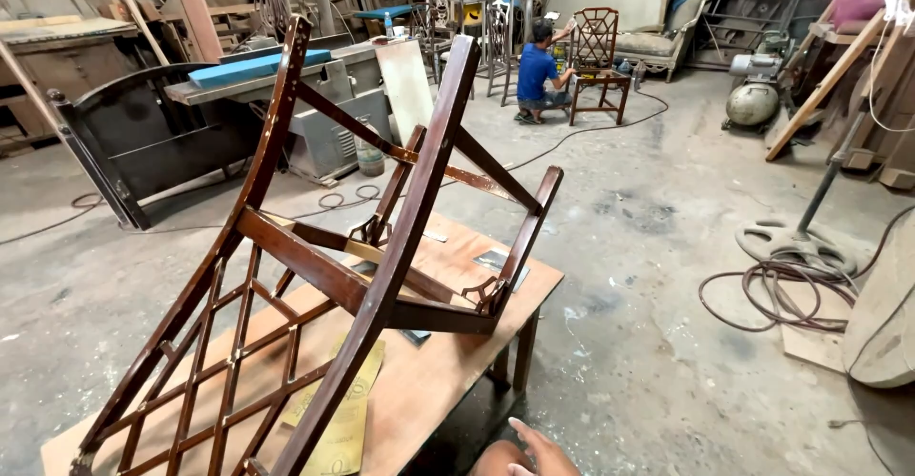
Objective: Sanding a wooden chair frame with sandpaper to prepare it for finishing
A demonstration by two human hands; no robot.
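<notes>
A hand (534,452) at the bottom edge, fingers apart and holding nothing, is near the tipped chair (362,276) on the desk (448,362); best to hold a leg firmly.

Dark wooden chair frame (381,276) lying on its back on the counter (448,371).

Its glossy reddish-brown finish looks worn pale along the edges. The lattice backrest lies flat on the light plywood top, towards the near-left corner. The open seat frame, with no cushion, stands on edge, and the four legs jut up and away, joined by thin stretchers.
</notes>
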